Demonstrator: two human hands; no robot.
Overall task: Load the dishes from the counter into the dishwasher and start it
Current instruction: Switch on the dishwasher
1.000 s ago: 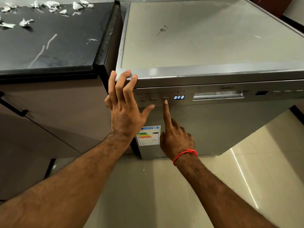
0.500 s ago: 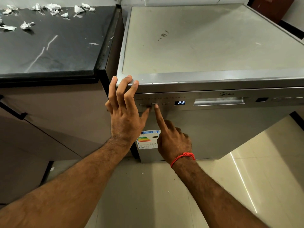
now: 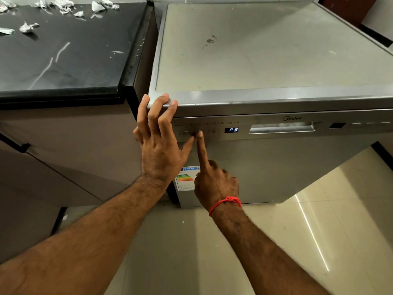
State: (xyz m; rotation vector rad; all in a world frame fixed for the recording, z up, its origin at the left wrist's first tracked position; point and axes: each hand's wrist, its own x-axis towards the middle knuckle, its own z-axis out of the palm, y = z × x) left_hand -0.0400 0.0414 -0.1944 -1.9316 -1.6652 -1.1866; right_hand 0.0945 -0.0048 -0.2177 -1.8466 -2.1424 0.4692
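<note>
Here, at the far left, we see the dark counter (image 3: 63, 50) with its pale streaks; scraps of crumpled foil (image 3: 27, 27) lie scattered along its far edge, and no dishes show on it. Just right of the counter, across a narrow dark gap, stands the dishwasher (image 3: 276, 167) — silver, door shut, its flat top dusty and marked with a small smudge.

Our left hand (image 3: 159, 150) rests on the near left corner of the dishwasher; its fingers (image 3: 161, 101) are spread and hooked loosely over the top rim, gripping nothing but that edge, while the thumb stretches right toward the control strip. Just beside that thumb, our right hand (image 3: 214, 179) is curled into a fist with only the index finger out; the fingertip presses the middle button (image 3: 196, 133) of the three at the left of the panel. A red thread (image 3: 225, 202) circles the right wrist.

Behind the two hands, an energy label (image 3: 187, 177) is stuck to the door, partly hidden. Further right the display (image 3: 231, 130) reads P3; then comes the recessed door handle (image 3: 281, 128) under the brand name — and beyond it, glossy pale floor tiles (image 3: 319, 209).
</note>
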